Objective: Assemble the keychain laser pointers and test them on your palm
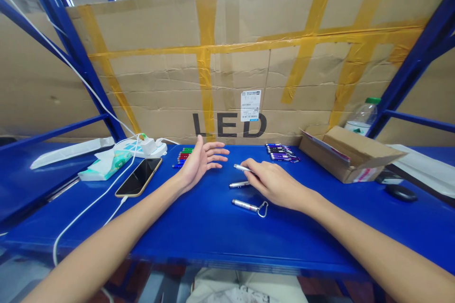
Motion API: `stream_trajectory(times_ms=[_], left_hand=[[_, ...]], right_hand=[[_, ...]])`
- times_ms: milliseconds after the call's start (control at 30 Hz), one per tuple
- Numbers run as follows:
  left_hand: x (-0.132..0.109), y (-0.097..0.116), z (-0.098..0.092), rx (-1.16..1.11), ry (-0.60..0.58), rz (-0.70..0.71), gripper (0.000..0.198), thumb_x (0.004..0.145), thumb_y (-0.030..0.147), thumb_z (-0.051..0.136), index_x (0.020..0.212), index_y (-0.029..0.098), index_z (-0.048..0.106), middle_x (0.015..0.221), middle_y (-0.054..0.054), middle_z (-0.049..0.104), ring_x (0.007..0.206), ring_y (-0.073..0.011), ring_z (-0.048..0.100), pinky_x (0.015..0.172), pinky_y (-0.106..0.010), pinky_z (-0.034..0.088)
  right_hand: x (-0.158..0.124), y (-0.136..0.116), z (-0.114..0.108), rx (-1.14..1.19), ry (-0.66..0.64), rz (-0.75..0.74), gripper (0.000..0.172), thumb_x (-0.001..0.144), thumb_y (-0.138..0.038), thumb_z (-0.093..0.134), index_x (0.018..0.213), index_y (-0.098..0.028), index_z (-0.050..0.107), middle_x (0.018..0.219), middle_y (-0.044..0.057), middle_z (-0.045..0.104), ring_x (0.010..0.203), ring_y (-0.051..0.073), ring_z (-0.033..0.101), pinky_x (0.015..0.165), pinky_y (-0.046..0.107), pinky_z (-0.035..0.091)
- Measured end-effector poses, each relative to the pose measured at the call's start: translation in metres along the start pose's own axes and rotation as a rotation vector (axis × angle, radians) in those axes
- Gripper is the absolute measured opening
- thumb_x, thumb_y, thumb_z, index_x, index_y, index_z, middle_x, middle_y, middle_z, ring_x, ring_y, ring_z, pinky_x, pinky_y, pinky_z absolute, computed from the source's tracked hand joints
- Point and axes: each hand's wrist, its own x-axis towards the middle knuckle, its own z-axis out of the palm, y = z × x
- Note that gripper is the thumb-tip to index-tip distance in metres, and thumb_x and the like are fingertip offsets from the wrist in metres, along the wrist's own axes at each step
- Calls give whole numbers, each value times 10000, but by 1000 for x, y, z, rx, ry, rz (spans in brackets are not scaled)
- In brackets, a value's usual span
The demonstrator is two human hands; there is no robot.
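My right hand (272,182) pinches a small silver keychain flashlight (241,167) just above the blue tabletop. Beneath its fingers a second silver flashlight (239,184) lies partly hidden. Closer to me rests a third silver flashlight (244,205), its carabiner clip (262,209) pointing right. My left hand (201,161) is open, palm turned inward and fingers spread, holding nothing. Behind it, partly covered, lie several green, red and blue flashlights (184,156). A row of several purple and dark flashlights with clips (280,152) lies beyond my right hand.
On the left are a phone (139,177) on a white cable, a tissue pack (105,165) and a power strip (151,148). An open cardboard box (330,161), a black mouse (400,192) and a bottle (362,116) stand right. A large cardboard sheet (163,85) closes off the back.
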Motion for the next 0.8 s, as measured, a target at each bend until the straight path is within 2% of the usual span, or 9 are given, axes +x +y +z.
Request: stream_trajectory(times_ms=[133,267,367,467,600,667,800], left_hand=[[0,0,0,-8,-2,-1,773,1053,786,324,1246,147,713,1282,-182,758,1057,-260,721,837,-333,572],[0,-1,0,-7,10,-6,801,1054,791,287,1242,142,718,1261,-187,763,1045,-260,725,827,-332,574],[0,-1,0,-5,11,-10,808,1057,787,273,1242,140,720,1264,-190,763,1041,-260,728,827,-333,574],[1,0,0,-9,14,-12,802,1064,777,265,1242,141,721,1264,-189,764,1027,-253,729,823,-329,572],[1,0,-1,-7,17,-11,794,1071,767,263,1247,143,720,1245,-184,769,1033,-253,726,824,-330,572],[0,-1,-1,-10,9,-8,777,1066,771,289,1246,150,719,1255,-178,767,1044,-256,724,829,-332,571],[1,-2,-1,-11,-6,-12,771,1053,785,317,1248,151,710,1268,-182,760,1053,-261,721,833,-335,570]], right_hand=[[0,1,0,-2,111,3,252,1140,-339,385,1229,-229,593,863,32,714,752,218,647,726,319,421],[0,1,-1,85,213,21,254,1125,-335,397,1264,-221,577,936,45,739,762,208,658,726,316,433],[0,1,-1,80,200,37,255,1120,-335,394,1241,-216,584,903,42,739,748,211,660,712,315,429],[0,-2,-2,14,106,30,228,1102,-320,429,1184,-215,614,843,34,736,742,219,670,704,312,417],[0,-4,-1,-19,20,33,210,1087,-307,465,1163,-214,638,903,54,773,802,236,704,715,312,414],[0,-4,-1,-16,44,55,238,1097,-323,444,1182,-210,635,881,52,769,783,235,703,709,312,413],[1,0,0,41,172,129,275,1104,-340,412,1221,-210,624,863,40,756,699,207,677,660,300,394]])
